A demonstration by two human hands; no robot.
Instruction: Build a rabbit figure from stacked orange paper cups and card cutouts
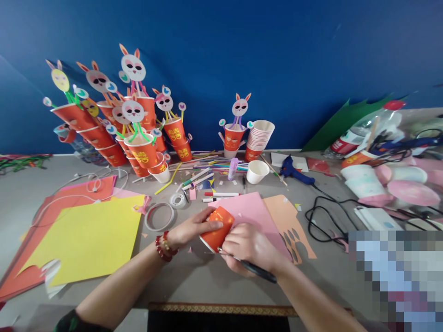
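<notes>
Near the table's front middle, a red paper cup (218,229) lies tilted between my hands, its white rim toward me. My left hand (195,227) grips the cup from the left, thumb along its side. Black-handled scissors (256,270) are held in my right hand (246,245), with the blades at the cup's rim. My right fingers also rest against the cup's right side. A pink paper sheet (254,207) lies behind the hands, and a roll of tape (159,216) is left of them.
Decorated rabbit cups (142,154) stand at the back left. Stacked cups (260,136), a white cup (258,171) and a blue glue gun (294,171) are behind. Yellow paper (100,240) lies left; a black cable (323,221) coils right.
</notes>
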